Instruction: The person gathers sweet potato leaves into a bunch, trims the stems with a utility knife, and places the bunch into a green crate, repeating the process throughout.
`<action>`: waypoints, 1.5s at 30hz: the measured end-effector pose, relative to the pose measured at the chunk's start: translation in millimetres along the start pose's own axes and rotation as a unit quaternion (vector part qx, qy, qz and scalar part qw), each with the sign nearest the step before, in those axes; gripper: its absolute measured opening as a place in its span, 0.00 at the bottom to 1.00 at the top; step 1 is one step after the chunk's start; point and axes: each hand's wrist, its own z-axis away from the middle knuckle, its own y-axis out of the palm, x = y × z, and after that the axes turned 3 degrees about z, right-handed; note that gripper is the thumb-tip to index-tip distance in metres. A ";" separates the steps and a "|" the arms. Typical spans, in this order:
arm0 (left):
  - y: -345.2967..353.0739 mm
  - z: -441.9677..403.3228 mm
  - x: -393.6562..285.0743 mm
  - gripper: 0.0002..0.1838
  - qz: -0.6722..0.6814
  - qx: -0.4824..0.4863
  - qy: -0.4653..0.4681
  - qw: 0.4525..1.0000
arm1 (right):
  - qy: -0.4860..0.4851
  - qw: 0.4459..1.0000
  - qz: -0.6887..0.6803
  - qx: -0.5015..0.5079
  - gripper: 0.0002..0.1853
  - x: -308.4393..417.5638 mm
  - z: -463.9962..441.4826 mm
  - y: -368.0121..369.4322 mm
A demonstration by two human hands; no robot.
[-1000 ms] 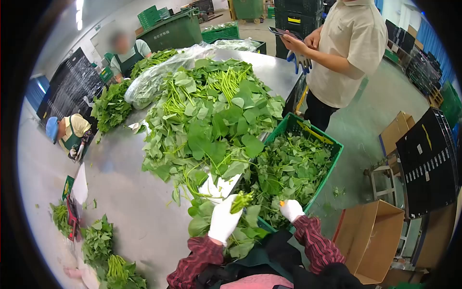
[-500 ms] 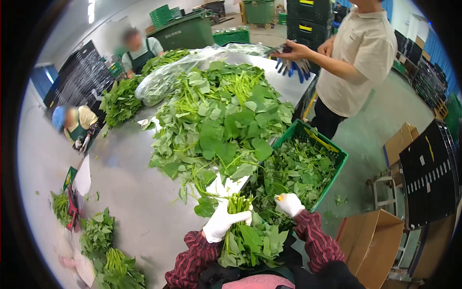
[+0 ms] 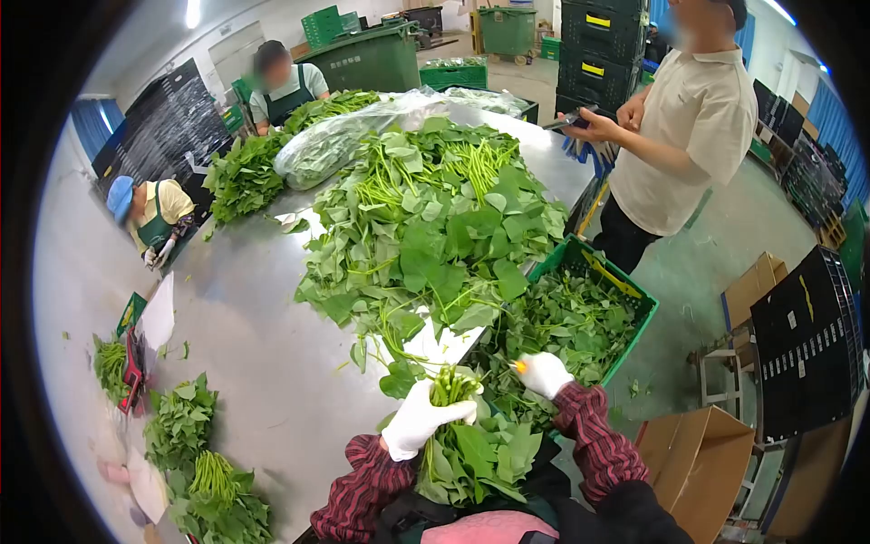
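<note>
At the far left, a leafy bunch [image 3: 180, 422] and a second bunch [image 3: 219, 494], its pale green stems packed like a brush, lie near the edge of a smooth metal table [image 3: 263, 363] with a dull, cloudy sheen. Just above them stands a hard red object [image 3: 133, 372], its kind unclear. Farther back, a person in a blue cap [image 3: 152, 218] bends forward beside the table. Clear, wrinkled plastic [image 3: 317, 154] bulges over greens near the far end. Toward the middle spreads a loose heap [image 3: 435, 240] of broad, matt leaves and thin, glossy stems, with a flat white sheet [image 3: 444, 343] poking out at its near edge. To the right, a rigid green plastic crate [image 3: 645, 319] is full of tangled leaves, and an open box [image 3: 693, 462] of stiff brown cardboard sits below it.

The left hand [image 3: 426, 422], in a white knit-looking glove, wraps round the stems of a bunch [image 3: 480, 453] in front of the person's body, cut ends up, leaves hanging down. The right hand [image 3: 546, 374], gloved alike, is by the crate's near side, fingers curled. A small orange piece [image 3: 519, 366] shows at its fingertips; whether it is gripped, I cannot tell.
</note>
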 end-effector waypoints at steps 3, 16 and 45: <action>-10.8 2.1 1.7 0.12 -0.002 -0.020 0.010 1.000 | 0.021 1.000 -0.009 -0.011 0.15 14.2 17.4 -11.3; -18.4 22.9 -9.5 0.06 -0.079 -0.060 0.045 0.994 | -0.047 0.998 0.012 -0.028 0.18 29.0 3.7 -6.5; -45.6 63.2 -13.6 0.13 0.036 -0.203 0.173 0.963 | -0.006 0.979 -0.181 -0.095 0.17 98.2 -15.6 -20.6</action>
